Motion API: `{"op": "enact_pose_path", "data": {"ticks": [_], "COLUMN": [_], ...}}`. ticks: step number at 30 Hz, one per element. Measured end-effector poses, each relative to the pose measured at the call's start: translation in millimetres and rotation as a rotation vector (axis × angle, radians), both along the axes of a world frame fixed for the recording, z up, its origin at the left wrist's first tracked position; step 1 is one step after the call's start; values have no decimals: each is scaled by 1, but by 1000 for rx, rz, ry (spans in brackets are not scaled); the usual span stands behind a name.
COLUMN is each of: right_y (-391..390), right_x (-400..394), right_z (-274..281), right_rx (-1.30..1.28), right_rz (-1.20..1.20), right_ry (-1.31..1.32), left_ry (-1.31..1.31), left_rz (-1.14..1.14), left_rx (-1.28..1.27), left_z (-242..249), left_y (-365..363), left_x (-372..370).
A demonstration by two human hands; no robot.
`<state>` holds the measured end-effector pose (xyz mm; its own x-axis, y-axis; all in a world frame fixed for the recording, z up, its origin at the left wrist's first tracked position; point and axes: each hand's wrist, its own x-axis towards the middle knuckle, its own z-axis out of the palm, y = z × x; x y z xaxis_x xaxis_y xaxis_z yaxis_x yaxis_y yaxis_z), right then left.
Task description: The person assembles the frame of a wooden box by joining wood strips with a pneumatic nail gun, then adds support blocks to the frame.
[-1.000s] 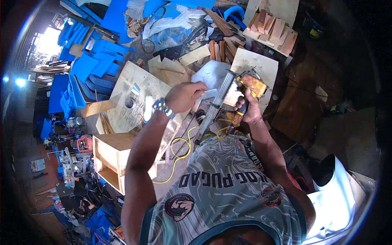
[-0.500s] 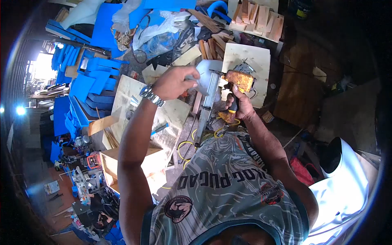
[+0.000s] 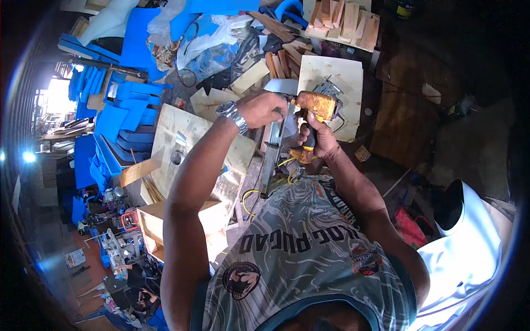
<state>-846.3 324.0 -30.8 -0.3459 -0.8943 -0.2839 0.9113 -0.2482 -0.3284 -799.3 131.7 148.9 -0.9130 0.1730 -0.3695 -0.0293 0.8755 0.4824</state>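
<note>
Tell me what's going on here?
A person's right hand grips a worn yellow-and-black power tool, perhaps a nail gun, by its handle. The left hand, wearing a watch, is at the tool's long metal rail; I can't see what its fingers hold. A wooden board and wooden box stand nearby.

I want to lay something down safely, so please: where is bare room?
The brown board, right of the right hand, looks mostly bare below the pale scrap. The plywood has a narrow free strip between the metal tool and its top edge. Crowded: around the left hand, close to the nail gun; also among the blue pieces and wood blocks.
</note>
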Motion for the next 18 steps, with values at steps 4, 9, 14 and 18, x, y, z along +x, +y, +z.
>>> {"op": "enact_pose_path", "data": {"ticks": [4, 9, 14, 18], "right_y": [2, 4, 1, -1], "right_x": [2, 2, 4, 4], "right_z": [2, 10, 1, -1], "right_rx": [9, 24, 36, 4], "right_rz": [-15, -11, 6, 39], "right_ry": [-27, -34, 1, 2], "left_ry": [15, 61, 175, -33], "left_rz": [5, 141, 42, 175], "left_rx": [-47, 1, -16, -73], "left_z": [-19, -32, -55, -25], "left_y": [1, 0, -16, -2], "left_x": [4, 12, 18, 13]}}
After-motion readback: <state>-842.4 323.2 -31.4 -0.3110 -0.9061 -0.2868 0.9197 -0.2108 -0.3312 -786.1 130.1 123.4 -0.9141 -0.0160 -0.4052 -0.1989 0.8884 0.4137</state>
